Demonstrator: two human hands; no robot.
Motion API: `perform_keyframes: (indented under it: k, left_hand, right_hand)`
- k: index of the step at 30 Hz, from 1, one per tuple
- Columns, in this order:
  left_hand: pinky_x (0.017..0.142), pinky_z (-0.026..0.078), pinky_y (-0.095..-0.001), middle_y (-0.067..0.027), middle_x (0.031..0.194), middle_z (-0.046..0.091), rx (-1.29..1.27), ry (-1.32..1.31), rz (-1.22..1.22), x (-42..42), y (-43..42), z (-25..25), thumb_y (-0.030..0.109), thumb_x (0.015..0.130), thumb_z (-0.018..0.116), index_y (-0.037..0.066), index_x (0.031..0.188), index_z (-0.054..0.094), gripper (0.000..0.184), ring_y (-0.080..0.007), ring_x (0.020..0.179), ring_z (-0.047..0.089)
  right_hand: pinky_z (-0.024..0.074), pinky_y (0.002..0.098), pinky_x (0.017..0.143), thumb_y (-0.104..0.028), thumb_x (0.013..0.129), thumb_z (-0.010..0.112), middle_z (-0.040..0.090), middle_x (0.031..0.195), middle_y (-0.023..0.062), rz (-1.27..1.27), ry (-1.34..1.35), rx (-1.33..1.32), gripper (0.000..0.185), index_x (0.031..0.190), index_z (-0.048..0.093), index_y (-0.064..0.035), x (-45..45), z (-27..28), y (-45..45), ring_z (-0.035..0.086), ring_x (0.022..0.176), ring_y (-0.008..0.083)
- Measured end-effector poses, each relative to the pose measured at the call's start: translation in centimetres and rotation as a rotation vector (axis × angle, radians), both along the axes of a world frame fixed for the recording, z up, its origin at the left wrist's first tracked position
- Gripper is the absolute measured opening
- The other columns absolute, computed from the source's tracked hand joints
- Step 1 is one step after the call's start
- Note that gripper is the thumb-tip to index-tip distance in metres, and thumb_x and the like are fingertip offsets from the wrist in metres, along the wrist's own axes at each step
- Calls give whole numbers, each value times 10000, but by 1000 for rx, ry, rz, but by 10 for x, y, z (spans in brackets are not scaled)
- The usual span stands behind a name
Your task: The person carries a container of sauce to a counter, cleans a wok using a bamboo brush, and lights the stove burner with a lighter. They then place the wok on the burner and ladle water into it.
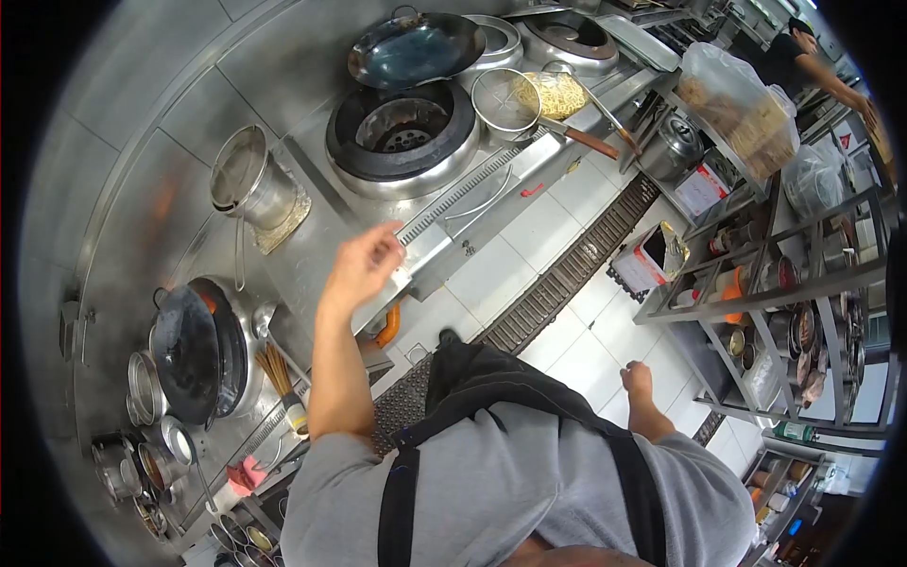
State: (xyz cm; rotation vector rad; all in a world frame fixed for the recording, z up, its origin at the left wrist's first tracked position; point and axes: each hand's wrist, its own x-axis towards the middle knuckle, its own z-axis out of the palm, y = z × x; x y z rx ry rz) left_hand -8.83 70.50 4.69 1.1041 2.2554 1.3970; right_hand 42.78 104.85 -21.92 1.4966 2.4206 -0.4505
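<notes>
My left hand point(368, 269) is raised over the front edge of the steel stove counter point(316, 227), its fingers loosely bent and nothing seen in them. Closest to it is the slotted strip point(463, 194) along the counter edge. Behind that sits a wok burner point(404, 132) with a dark ring and no pan on it. My right hand point(639, 380) hangs low over the white tiled floor point(586, 364) with its fingers curled in. Whether anything is inside that hand is hidden.
A dark wok point(416, 52), a wood-handled strainer point(507, 102) and noodles point(559, 94) stand at the back. Left are a pot with a strainer point(250, 175), another wok point(184, 354) and a bamboo brush point(283, 383). A metal rack point(756, 302), an open tin point(652, 260) and a person point(803, 66) are right.
</notes>
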Motion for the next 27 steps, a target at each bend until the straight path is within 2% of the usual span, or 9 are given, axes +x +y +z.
perform_keyframes:
  k: [5,7,12,15,16,17,18,21,27]
  left_hand:
    - [723,522,-296,-82,830,683,21,169,248,-131,84,-6,152,822,686,18,1152,650,358,-157,746,649]
    - [738,522,-307,-93,845,686,-15,258,348,-180,107,-15,161,816,684,21,1165,643,379,-182,762,660]
    - [755,520,-307,-91,860,690,172,19,449,-215,124,-67,113,825,645,11,1140,634,331,-190,784,669]
    - [788,523,-313,-36,990,688,-146,19,303,-171,121,-130,25,831,603,58,1086,656,262,-139,850,642]
    - [799,529,-351,-70,1022,697,-502,-292,195,-151,115,-119,107,831,620,60,1099,651,274,-211,875,668]
    - [811,528,-388,-118,1020,702,-476,-141,88,-131,98,-139,222,822,639,60,1160,626,375,-293,887,675]
    - [837,521,-420,-196,946,695,-548,-219,178,-112,79,-156,245,768,638,49,1221,605,495,-355,897,668]
    - [909,497,-446,-223,1045,676,-297,-235,901,-17,27,-142,189,780,593,17,1261,564,511,-381,997,642]
    - [865,516,-472,-247,997,662,-685,-236,1861,278,-45,-4,150,747,601,15,1120,623,397,-394,967,639]
  right_hand:
    - [564,367,741,-205,774,641,697,763,208,-196,148,-219,343,1045,690,0,-64,-42,5,708,697,286]
    - [566,340,687,-204,789,632,689,721,209,221,215,-22,355,1067,677,13,-93,-46,14,699,607,239]
    - [560,360,728,-205,809,635,697,779,206,-37,170,-217,348,1072,672,18,-186,-10,78,710,686,276]
    - [544,409,766,-229,806,666,694,834,208,397,60,-140,325,1057,685,-21,-235,-3,113,687,794,339]
    - [534,438,795,-252,795,696,691,859,213,528,10,-222,324,1048,691,-51,-251,-10,128,673,845,371]
    - [533,448,764,-221,782,700,679,816,218,612,56,-360,305,1034,691,-50,-268,-19,144,664,819,389]
    - [528,456,760,-184,758,695,671,813,228,1055,325,-277,291,1009,692,-37,-259,-68,175,658,817,397]
    - [526,457,761,-179,755,692,671,815,228,1268,-71,-549,291,1008,693,-34,-395,-47,199,658,817,397]
    - [523,458,763,-170,750,686,670,817,228,2076,-314,-548,292,1004,693,-28,-546,-56,100,659,816,395]
